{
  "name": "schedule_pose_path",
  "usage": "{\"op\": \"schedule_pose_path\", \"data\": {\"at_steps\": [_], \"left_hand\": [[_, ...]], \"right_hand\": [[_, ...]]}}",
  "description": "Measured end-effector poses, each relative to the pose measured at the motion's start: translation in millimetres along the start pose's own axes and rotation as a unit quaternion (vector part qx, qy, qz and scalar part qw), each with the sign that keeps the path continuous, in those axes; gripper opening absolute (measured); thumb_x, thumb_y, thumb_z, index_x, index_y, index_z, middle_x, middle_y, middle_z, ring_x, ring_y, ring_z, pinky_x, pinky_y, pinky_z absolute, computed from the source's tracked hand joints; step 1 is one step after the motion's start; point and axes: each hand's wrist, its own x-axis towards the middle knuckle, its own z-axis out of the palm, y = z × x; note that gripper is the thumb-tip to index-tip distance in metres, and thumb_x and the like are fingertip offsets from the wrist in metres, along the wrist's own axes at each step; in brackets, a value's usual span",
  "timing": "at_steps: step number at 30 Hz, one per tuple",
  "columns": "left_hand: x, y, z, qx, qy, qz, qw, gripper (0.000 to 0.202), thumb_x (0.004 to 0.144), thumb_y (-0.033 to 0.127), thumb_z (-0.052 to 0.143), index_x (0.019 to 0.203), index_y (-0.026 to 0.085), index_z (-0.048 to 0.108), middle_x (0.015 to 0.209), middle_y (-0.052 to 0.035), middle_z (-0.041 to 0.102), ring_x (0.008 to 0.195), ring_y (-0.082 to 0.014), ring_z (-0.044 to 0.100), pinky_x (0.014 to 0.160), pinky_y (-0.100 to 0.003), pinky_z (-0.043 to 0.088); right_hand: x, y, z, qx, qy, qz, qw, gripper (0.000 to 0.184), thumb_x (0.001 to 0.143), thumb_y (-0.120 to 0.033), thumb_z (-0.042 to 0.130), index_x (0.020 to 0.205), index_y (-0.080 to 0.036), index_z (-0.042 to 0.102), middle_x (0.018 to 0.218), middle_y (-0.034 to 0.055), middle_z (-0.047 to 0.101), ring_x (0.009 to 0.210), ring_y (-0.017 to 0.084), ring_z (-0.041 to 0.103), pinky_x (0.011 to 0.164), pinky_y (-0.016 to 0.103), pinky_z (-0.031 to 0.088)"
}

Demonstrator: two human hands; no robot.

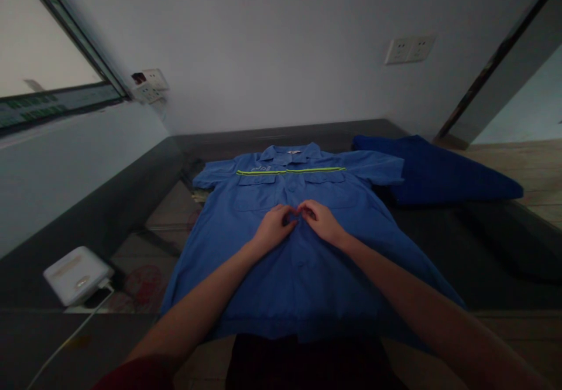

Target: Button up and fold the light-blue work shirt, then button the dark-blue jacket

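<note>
A blue short-sleeved cloth shirt (pixel 298 284) lies front-up, collar (pixel 292 156) and long axis pointing toward the pale wall (pixel 281 56), flaps (pixel 257 180) topping both chest pockets (pixel 257 197), left hand (pixel 277 225) and right hand (pixel 320 221) pinching its front, on a dark table (pixel 430 243).

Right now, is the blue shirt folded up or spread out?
Spread out: the blue shirt lies front up, its short sleeves reaching out to both sides and its collar at the far end.
</note>
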Motion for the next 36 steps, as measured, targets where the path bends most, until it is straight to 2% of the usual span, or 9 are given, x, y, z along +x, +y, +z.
{"op": "schedule_pose_path", "data": {"at_steps": [7, 11, 16, 20, 24, 27, 30, 33, 36], "left_hand": [[-11.0, 0.9, 4.9, 0.121, 0.011, 0.004, 0.993, 0.027, 0.086, 0.029, 0.054, 0.111, 0.021, 0.057, 0.103, -0.0077, 0.055, 0.099, -0.0234, 0.051, 0.087, -0.037, 0.042], [-20.0, 2.8, 1.0, 0.176, 0.001, 0.002, 0.984, 0.034, 0.090, 0.035, 0.048, 0.122, 0.024, 0.052, 0.120, -0.0097, 0.052, 0.113, -0.0269, 0.046, 0.094, -0.045, 0.038], [-36.1, -2.7, -7.5, 0.195, -0.027, 0.015, 0.980, 0.049, 0.092, 0.033, 0.044, 0.139, 0.025, 0.036, 0.142, -0.0088, 0.042, 0.130, -0.0254, 0.037, 0.107, -0.046, 0.028], [-43.6, -5.9, -8.5, 0.220, -0.050, -0.002, 0.974, 0.050, 0.093, 0.034, 0.041, 0.141, 0.025, 0.034, 0.149, -0.0078, 0.035, 0.136, -0.0254, 0.031, 0.111, -0.049, 0.021], [-43.7, 2.0, -12.5, 0.230, -0.048, -0.003, 0.972, 0.049, 0.092, 0.034, 0.044, 0.139, 0.025, 0.038, 0.147, -0.0093, 0.037, 0.136, -0.0275, 0.031, 0.111, -0.052, 0.021], [-47.5, 17.8, -21.6, 0.232, -0.037, 0.010, 0.972, 0.043, 0.088, 0.029, 0.052, 0.130, 0.023, 0.048, 0.139, -0.0105, 0.046, 0.129, -0.0294, 0.038, 0.107, -0.051, 0.027], [-59.5, 35.8, -27.7, 0.188, -0.057, 0.015, 0.980, 0.027, 0.087, 0.017, 0.049, 0.112, 0.021, 0.058, 0.119, -0.0099, 0.059, 0.110, -0.0258, 0.053, 0.095, -0.042, 0.040], [-76.4, 47.0, -21.8, 0.093, -0.058, -0.006, 0.994, 0.021, 0.089, 0.014, 0.041, 0.100, 0.020, 0.058, 0.099, -0.0073, 0.062, 0.090, -0.0197, 0.059, 0.082, -0.032, 0.047], [-90.8, 49.6, -8.5, 0.020, -0.024, -0.052, 0.998, 0.022, 0.092, 0.015, 0.036, 0.094, 0.019, 0.057, 0.093, -0.0062, 0.062, 0.084, -0.0175, 0.060, 0.078, -0.029, 0.047]], "right_hand": [[-11.5, -5.2, 4.4, -0.174, -0.017, -0.043, 0.984, 0.026, 0.084, -0.005, 0.044, 0.099, -0.016, 0.061, 0.098, 0.0086, 0.059, 0.096, 0.020, 0.052, 0.088, 0.034, 0.041], [-13.1, -9.6, 4.5, -0.268, -0.039, -0.028, 0.962, 0.026, 0.087, -0.010, 0.045, 0.108, -0.017, 0.060, 0.102, 0.0106, 0.058, 0.097, 0.023, 0.051, 0.088, 0.036, 0.041], [-16.1, -10.8, -0.4, -0.306, -0.049, -0.021, 0.951, 0.026, 0.087, -0.013, 0.050, 0.110, -0.020, 0.060, 0.105, 0.0104, 0.058, 0.096, 0.025, 0.050, 0.085, 0.036, 0.042], [-21.1, -14.9, -11.4, -0.295, -0.071, -0.021, 0.953, 0.027, 0.085, -0.012, 0.055, 0.110, -0.019, 0.061, 0.108, 0.0101, 0.058, 0.099, 0.024, 0.051, 0.087, 0.037, 0.042], [-34.2, -35.4, -23.0, -0.264, -0.075, -0.026, 0.961, 0.029, 0.084, -0.012, 0.057, 0.111, -0.020, 0.060, 0.109, 0.0092, 0.059, 0.103, 0.024, 0.053, 0.089, 0.037, 0.043], [-50.9, -60.6, -22.7, -0.252, -0.047, -0.013, 0.966, 0.018, 0.084, -0.015, 0.057, 0.101, -0.021, 0.062, 0.103, 0.0083, 0.061, 0.097, 0.024, 0.055, 0.085, 0.038, 0.044], [-69.8, -84.9, -8.1, -0.248, -0.027, 0.012, 0.968, 0.001, 0.084, -0.022, 0.060, 0.085, -0.023, 0.061, 0.090, 0.0072, 0.062, 0.086, 0.024, 0.057, 0.076, 0.038, 0.046], [-85.2, -99.9, 15.1, -0.243, -0.017, 0.040, 0.969, 0.010, 0.081, -0.029, 0.065, 0.080, -0.023, 0.057, 0.085, 0.0069, 0.062, 0.082, 0.024, 0.057, 0.073, 0.039, 0.047], [-93.5, -104.4, 30.9, -0.251, -0.031, 0.069, 0.965, 0.017, 0.078, -0.028, 0.069, 0.085, -0.021, 0.056, 0.089, 0.0069, 0.063, 0.085, 0.025, 0.058, 0.074, 0.039, 0.047]]}}
